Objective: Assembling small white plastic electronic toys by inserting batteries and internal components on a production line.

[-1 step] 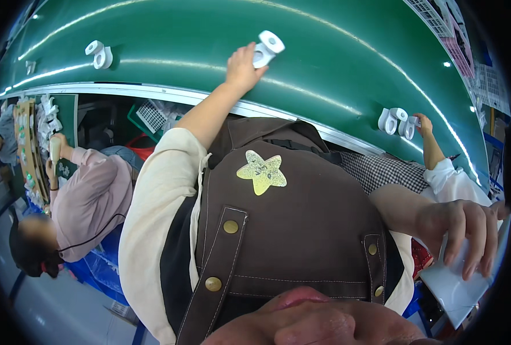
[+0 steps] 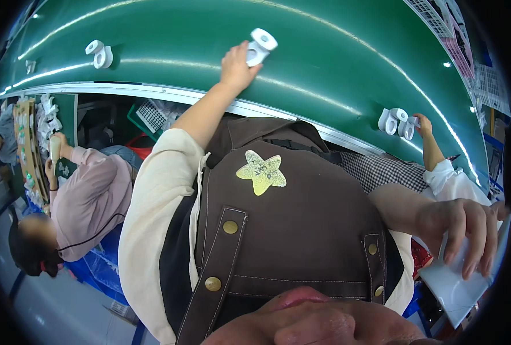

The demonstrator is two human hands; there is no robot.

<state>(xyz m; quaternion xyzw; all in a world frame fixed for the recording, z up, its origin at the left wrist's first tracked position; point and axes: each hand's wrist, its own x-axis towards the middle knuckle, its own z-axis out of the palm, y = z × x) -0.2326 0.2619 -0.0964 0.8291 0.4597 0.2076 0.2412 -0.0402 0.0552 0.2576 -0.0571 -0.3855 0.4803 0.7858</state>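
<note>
My left hand reaches over the green work surface with its fingers wrapped round the side of a white plastic piece. This piece has a ring-like body and a rounded flap with a small round mark, much like a toy toilet. At the lower right, my right hand is raised beside my body, its fingers bent downward. Something pale and translucent shows between those fingers; I cannot make out what it is. A similar white piece stands farther left, and more white pieces are on the right.
A co-worker's hand touches the white pieces on the right. At left, a person in a pink top works at another bench. The green surface has a pale metal front edge. A green crate sits below it; baskets stand far right.
My left hand has shifted slightly left with the white plastic piece in its grasp. My right hand looks the same.
</note>
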